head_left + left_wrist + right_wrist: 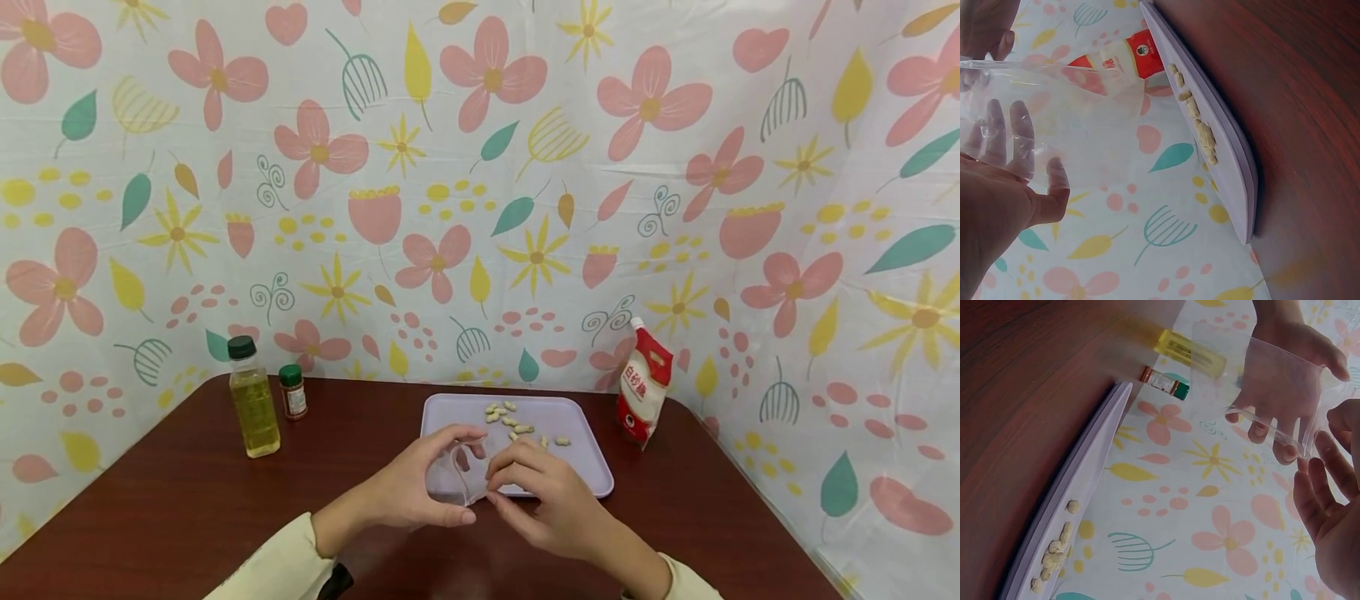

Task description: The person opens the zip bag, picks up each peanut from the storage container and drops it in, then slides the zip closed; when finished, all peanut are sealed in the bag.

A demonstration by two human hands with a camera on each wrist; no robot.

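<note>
A clear plastic bag [459, 477] is held up over the front edge of a pale lilac tray [450, 412]. My left hand [412, 479] curves round the bag in a C shape, its fingers showing through the film in both wrist views. At the bag's edge, my right hand [551, 500] pinches the plastic between thumb and fingertips. The bag [1097, 134] spreads out wide in the left wrist view, with no contents visible. Several unshelled peanuts [522, 428] lie scattered on the tray behind the hands.
Standing at the left are a bottle of yellow oil [255, 408] and a small green-capped spice jar [293, 393]. A red and white spouted pouch [643, 387] stands right of the tray. Flower-patterned cloth [480, 208] hangs behind the dark wooden table [360, 433].
</note>
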